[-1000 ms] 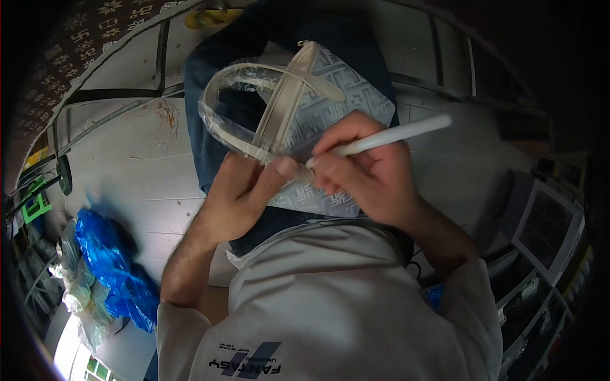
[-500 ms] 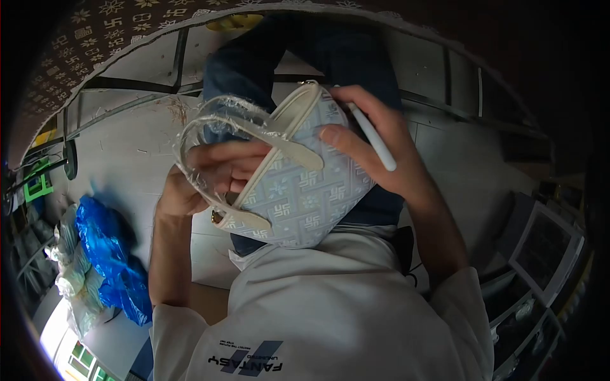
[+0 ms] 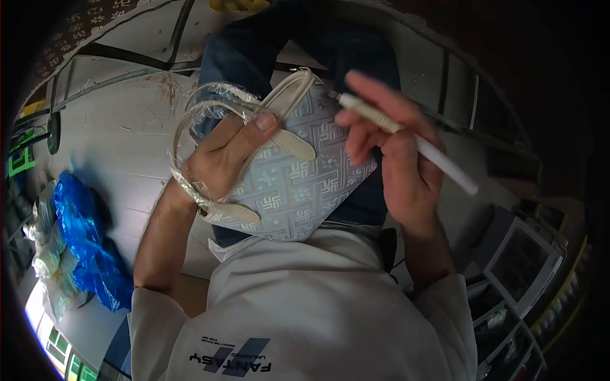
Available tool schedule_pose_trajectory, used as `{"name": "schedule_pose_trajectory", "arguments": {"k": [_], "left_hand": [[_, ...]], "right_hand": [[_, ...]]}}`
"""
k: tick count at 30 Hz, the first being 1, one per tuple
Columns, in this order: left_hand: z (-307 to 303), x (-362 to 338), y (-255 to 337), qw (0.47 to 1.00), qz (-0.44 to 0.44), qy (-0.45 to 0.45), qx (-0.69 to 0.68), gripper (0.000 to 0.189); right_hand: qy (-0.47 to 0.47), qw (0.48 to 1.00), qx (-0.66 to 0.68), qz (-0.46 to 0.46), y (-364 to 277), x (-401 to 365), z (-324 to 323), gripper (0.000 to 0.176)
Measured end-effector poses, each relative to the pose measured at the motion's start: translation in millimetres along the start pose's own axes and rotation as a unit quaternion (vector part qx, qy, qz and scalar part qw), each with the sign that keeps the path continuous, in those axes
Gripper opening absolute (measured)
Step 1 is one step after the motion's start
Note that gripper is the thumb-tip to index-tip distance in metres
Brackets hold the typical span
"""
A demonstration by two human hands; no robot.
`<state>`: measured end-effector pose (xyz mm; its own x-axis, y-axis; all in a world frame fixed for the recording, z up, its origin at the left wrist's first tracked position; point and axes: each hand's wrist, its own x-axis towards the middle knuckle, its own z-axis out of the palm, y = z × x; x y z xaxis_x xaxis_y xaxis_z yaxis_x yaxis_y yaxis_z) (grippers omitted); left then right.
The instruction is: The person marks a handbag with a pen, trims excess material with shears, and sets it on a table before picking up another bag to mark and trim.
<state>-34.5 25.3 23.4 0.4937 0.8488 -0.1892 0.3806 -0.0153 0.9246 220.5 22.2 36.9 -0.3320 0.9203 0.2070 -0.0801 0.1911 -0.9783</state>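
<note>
A pale blue-grey patterned handbag (image 3: 305,171) with cream trim lies tilted across the lap. Its looped handles (image 3: 184,146) are wrapped in clear plastic film. My left hand (image 3: 232,152) grips the bag's upper edge, thumb outside near a handle tab and the other fingers hidden inside the opening. To the right of the bag, my right hand (image 3: 397,140) holds a white pen-like tool (image 3: 438,159) between its fingers, raised off the fabric. The tool's narrow tip points up and left, toward the bag's zipper end.
Blue (image 3: 86,238) and whitish plastic bags (image 3: 47,254) lie at the left. A dark metal frame (image 3: 127,57) crosses beyond the knees. At the right stand a grey-framed panel (image 3: 524,267) and racks. Brown patterned cloth (image 3: 73,28) hangs at the upper left.
My right hand has let go of the bag and moved right, turning the white tool in its fingers. My left hand has closed on the bag's edge, with its thumb now outside.
</note>
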Motion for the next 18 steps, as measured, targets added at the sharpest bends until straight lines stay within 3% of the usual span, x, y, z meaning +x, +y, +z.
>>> {"name": "schedule_pose_trajectory", "arguments": {"k": [1, 3, 6, 9, 13, 15, 16, 18], "left_hand": [[1.3, -1.3, -7.3, 1.000, -0.001, 0.002, 0.001, 0.039], [7.6, -0.2, -24.5, 0.977, 0.182, 0.077, 0.083, 0.028], [1.9, 0.4, -28.4, 0.983, 0.180, 0.013, 0.042, 0.029], [9.2, -1.1, -40.4, 0.955, 0.246, 0.084, 0.140, 0.030], [6.2, 1.9, -36.9, 0.924, 0.297, 0.111, 0.212, 0.030], [7.1, -0.8, -31.9, 0.985, 0.168, 0.031, 0.013, 0.032], [8.0, -0.5, -33.0, 0.986, 0.166, 0.029, 0.012, 0.032], [8.5, 2.0, -36.5, 0.937, 0.288, 0.088, 0.179, 0.032]], "right_hand": [[-0.042, 0.999, -0.008, -0.008, 4.7, 0.8, -1.2, 0.035], [-0.040, 0.999, 0.003, 0.035, 1.3, 1.6, 8.6, 0.030], [-0.025, 0.993, 0.014, 0.117, -4.0, 2.2, 22.0, 0.019], [-0.013, 0.990, 0.014, 0.139, -1.0, 4.4, 25.9, 0.009], [-0.007, 0.990, 0.047, 0.132, 1.8, 7.5, 27.0, 0.006], [-0.002, 0.988, 0.044, 0.147, 0.3, 7.0, 27.4, 0.006], [0.001, 0.987, 0.039, 0.154, 0.4, 7.3, 27.8, 0.006], [-0.002, 0.988, 0.036, 0.152, 3.2, 7.3, 27.2, 0.007]]}}
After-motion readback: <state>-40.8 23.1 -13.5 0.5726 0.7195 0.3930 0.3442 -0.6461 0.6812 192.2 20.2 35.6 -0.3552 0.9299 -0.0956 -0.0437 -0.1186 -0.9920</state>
